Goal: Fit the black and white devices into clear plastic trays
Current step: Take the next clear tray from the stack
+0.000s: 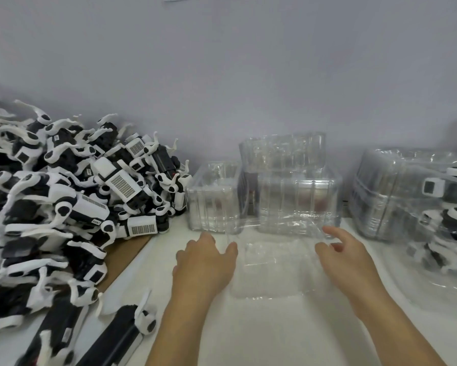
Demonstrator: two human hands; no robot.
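A single clear plastic tray is seen lying flat on the white table, directly between the two hands. The left hand is placed at the tray's left edge, palm down, with its fingers loosely extended; whether the tray is actually touched cannot be told because of blur and the transparent plastic. The right hand is held at the tray's right edge, fingers relaxed and slightly spread, the index finger pointed forward; nothing is seen gripped in it. Beyond the fingertips of both hands, stacks of clear trays are stood against the wall. Well to the left of the left hand, a large pile of black and white devices is heaped, with a few devices lying near the left forearm. To the right of the right hand, filled trays holding devices are set.
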